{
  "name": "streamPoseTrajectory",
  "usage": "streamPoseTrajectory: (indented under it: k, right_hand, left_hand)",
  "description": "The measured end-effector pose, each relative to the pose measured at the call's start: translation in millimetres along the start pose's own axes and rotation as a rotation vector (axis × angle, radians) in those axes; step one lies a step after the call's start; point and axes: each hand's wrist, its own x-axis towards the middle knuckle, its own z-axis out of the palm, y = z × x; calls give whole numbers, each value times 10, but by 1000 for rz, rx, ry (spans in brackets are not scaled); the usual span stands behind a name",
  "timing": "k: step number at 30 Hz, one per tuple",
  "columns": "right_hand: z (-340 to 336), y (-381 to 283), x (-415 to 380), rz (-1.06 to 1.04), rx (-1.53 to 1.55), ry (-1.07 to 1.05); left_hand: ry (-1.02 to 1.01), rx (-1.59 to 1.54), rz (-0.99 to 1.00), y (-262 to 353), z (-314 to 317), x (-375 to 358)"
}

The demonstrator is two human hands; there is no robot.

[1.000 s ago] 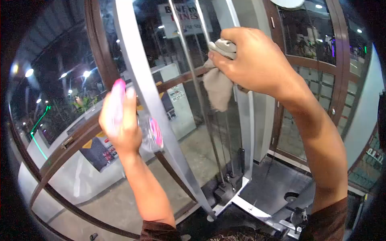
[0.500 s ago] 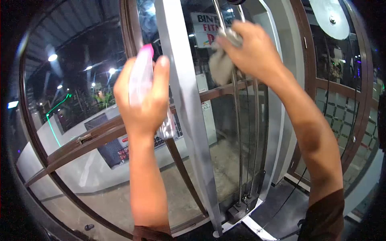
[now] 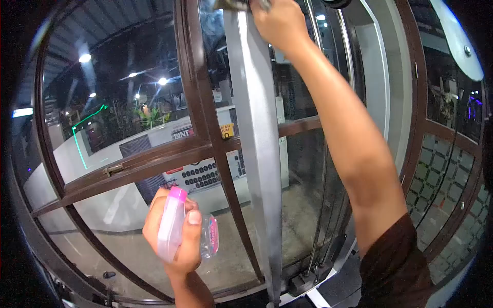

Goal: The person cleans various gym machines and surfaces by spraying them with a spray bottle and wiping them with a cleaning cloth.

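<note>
Low and left of centre, my left hand (image 3: 177,231) is closed round a clear spray bottle (image 3: 209,236) with a white head and a pink nozzle (image 3: 178,194). The bottle stands away from the window frame. High up, my right hand (image 3: 277,23) grips a greyish cloth (image 3: 233,5) at the top of the grey metal post (image 3: 254,102). The cloth lies against the upper part of this post and is partly cut off by the view's top edge. Fingertips of my right hand are partly hidden.
Brown-framed windows (image 3: 200,77) stand behind the post, with a latch (image 3: 113,169) at left. Chrome guide rods (image 3: 351,51) and a cable rise right of the post. A white rounded plate (image 3: 457,36) hangs at upper right. Patterned glass panels (image 3: 436,174) are at right.
My right hand has moved left with the cloth, from the chrome rods to the post's top. My left hand has lowered with the bottle. The view has shifted.
</note>
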Motion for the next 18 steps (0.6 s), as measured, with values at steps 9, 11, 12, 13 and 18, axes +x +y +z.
streamPoseTrajectory:
  k: [9,11,12,13,18]
  right_hand:
    - [-1058,-853,-2391,-11,29,-324]
    - [-987,-842,-2219,-73,-9,-318]
    - [-922,-806,-2030,-109,-31,-314]
    - [-779,-719,-1765,-147,-22,-254]
    - [91,217,12,-505,-443,22]
  left_hand:
    - [82,-193,-43,-130,96,3]
    - [79,-190,-42,-104,56,17]
    - [81,-184,-36,-80,32,31]
    - [90,-181,-25,-70,-3,48]
    - [134,-171,-71,-55,-205,-32]
